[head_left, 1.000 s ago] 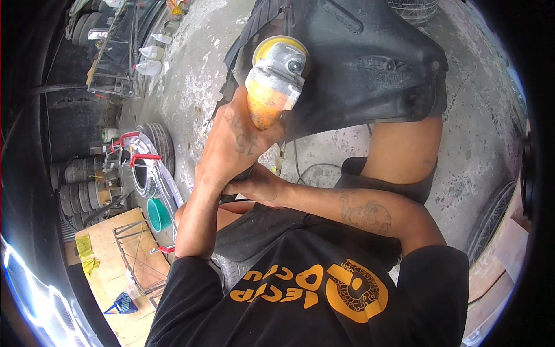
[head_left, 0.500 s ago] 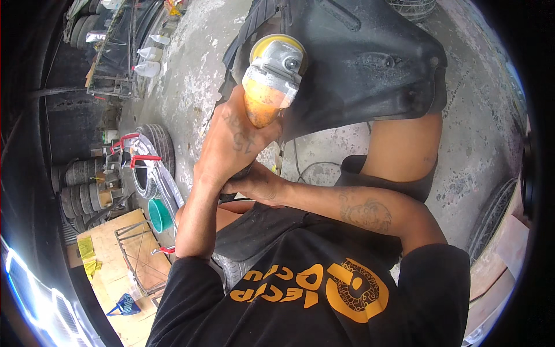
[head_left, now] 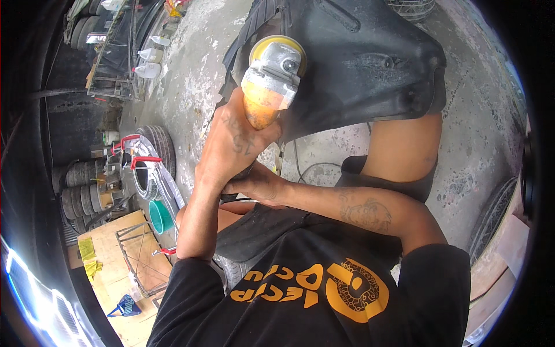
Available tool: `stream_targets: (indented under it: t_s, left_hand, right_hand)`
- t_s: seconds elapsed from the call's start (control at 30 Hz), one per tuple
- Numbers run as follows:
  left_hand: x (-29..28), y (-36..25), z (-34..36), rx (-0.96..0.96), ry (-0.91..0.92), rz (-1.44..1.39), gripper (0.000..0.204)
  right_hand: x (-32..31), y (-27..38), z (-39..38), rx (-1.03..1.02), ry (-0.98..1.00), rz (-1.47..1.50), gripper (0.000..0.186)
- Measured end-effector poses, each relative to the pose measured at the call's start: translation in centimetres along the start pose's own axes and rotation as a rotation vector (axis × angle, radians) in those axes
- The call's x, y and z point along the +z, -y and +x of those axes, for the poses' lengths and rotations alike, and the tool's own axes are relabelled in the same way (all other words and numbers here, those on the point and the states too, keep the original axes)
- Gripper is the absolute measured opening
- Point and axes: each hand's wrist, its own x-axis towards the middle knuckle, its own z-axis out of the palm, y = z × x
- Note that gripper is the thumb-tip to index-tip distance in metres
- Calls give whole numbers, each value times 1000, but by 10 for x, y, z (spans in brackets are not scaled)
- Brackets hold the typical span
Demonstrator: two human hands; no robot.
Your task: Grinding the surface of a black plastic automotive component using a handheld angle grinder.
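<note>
An angle grinder point(head_left: 261, 109) with an orange body and grey metal gear head is held in both of my hands. Around its body, just behind the gear head, wraps my left hand point(head_left: 234, 141). My right hand point(head_left: 259, 184) is closed on the dark rear end, partly hidden beneath my left wrist. The yellow-rimmed disc point(head_left: 300, 47) shows under the head, over the left edge of a large black moulded plastic panel point(head_left: 370, 75). Whether the disc touches the panel I cannot tell. The panel's right part lies against my bare right leg point(head_left: 402, 147).
A dark cord point(head_left: 298, 159) loops on the worn concrete floor point(head_left: 462, 156). At left are a tyre point(head_left: 165, 144), a silver part with red clamps point(head_left: 151, 162), a green bucket point(head_left: 160, 217) and a plywood sheet point(head_left: 115, 231). White jugs point(head_left: 149, 70) stand farther back.
The grinder and my left hand have shifted very slightly toward me. My grip on it is the same, and the black panel has hardly moved.
</note>
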Motion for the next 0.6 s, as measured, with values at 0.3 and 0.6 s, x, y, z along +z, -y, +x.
stream_targets:
  t_s: [0.3,0.6]
  left_hand:
    - [-3,-5,-2,29,-23,20,45]
    - [-1,-2,0,2,18,7,47]
  right_hand:
    - [1,3,0,1,25,-37,73]
    - [-3,-5,1,-5,17,21,73]
